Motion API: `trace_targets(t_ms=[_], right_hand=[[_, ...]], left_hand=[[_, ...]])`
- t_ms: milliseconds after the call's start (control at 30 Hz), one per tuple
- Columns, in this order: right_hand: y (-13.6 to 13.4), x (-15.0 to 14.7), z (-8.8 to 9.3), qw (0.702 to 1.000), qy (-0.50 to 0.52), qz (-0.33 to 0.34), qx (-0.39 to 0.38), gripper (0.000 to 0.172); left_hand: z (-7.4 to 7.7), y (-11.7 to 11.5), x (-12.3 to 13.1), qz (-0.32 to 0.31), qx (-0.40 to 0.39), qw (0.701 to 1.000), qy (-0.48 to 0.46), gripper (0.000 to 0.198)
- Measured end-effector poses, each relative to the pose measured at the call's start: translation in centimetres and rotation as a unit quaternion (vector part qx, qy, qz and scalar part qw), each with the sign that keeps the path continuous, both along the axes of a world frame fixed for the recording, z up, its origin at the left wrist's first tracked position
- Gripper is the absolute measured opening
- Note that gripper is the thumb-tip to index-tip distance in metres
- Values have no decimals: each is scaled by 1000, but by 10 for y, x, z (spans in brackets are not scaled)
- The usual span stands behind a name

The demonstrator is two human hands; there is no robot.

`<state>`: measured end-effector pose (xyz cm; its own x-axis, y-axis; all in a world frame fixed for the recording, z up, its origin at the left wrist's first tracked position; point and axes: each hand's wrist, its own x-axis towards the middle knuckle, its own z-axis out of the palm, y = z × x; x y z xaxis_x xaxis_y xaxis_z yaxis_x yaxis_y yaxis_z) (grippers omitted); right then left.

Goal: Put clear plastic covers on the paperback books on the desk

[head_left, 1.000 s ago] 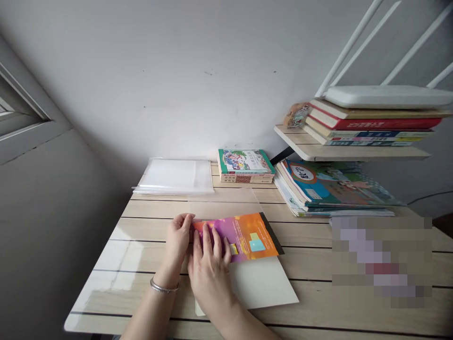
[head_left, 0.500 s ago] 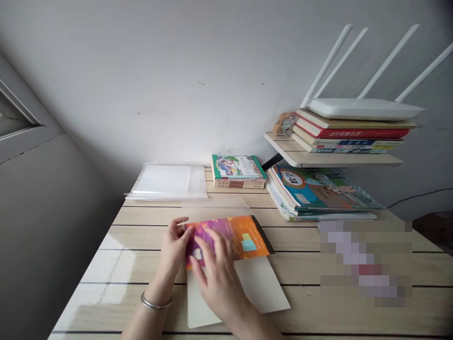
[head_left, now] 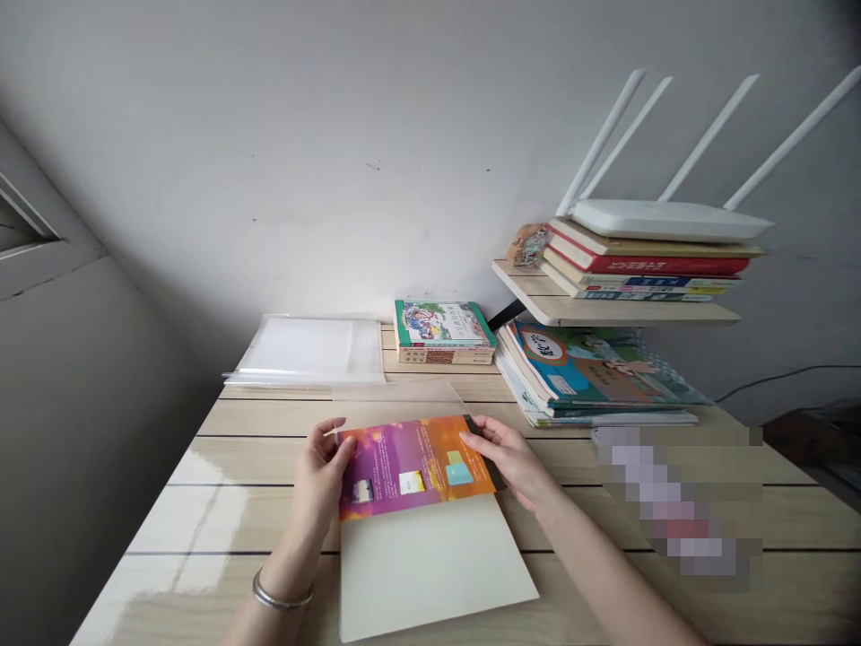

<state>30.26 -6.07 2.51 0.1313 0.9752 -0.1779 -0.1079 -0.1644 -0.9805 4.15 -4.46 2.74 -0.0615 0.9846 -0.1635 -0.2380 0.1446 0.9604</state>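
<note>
An orange and purple booklet cover [head_left: 413, 465] lies on the wooden table [head_left: 221, 502], with a cream page [head_left: 430, 565] spread below it toward me. A clear plastic sheet [head_left: 404, 399] sticks out beyond the cover's far edge. My left hand [head_left: 321, 475] pinches the cover's left edge, thumb on top. My right hand [head_left: 508, 458] holds the cover's right edge by its dark spine strip, fingers bent over it. A silver bangle [head_left: 279, 597] circles my left wrist.
A stack of clear plastic sleeves [head_left: 306, 352] lies at the back left. A green-edged book [head_left: 440, 330] sits at the back middle. Textbooks [head_left: 592, 372] are piled under a small shelf [head_left: 619, 309] carrying more books [head_left: 639, 265] and a white router [head_left: 665, 218]. A blurred patch [head_left: 679, 498] is at right.
My right hand has moved from the cover's left part, near my left hand, across to its right edge. The cream page now shows in full. The view has shifted left and down.
</note>
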Motion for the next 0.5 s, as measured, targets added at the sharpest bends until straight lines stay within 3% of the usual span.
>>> trace_targets(t_ms=[100, 267, 500], right_hand=[[1, -5, 0, 1000, 19, -21, -8, 37], [4, -11, -6, 997, 61, -49, -2, 39], [8, -20, -18, 993, 16, -109, 38, 47]], left_hand=[[8, -4, -2, -36, 21, 999, 26, 56], [16, -9, 2, -76, 19, 997, 27, 91], [-3, -4, 6, -24, -8, 996, 80, 84]])
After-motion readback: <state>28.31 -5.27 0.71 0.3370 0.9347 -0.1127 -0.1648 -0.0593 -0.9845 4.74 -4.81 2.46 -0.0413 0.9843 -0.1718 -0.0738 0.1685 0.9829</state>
